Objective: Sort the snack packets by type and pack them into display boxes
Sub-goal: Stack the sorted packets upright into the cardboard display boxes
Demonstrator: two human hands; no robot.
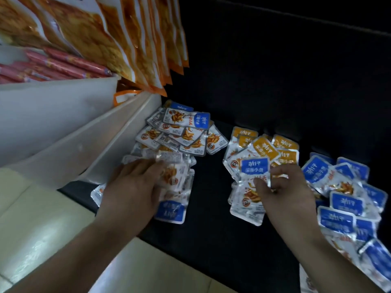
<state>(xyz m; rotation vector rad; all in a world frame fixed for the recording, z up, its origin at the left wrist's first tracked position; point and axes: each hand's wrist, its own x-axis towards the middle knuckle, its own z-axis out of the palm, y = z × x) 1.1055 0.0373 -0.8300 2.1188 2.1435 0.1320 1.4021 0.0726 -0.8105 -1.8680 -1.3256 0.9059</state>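
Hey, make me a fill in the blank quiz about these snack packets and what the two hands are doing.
1. The left hand rests flat on the pile beside the ___ shelf.
2. The right hand pinches a packet in the ___ of the three piles.
3. Every label showing in the far-right pile is ___.
4. The piles lie on a ___ surface.
Missing words: white; middle; blue; black.

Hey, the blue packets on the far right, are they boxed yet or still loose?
Loose: the blue packets lie heaped on the dark surface, with no box around them.
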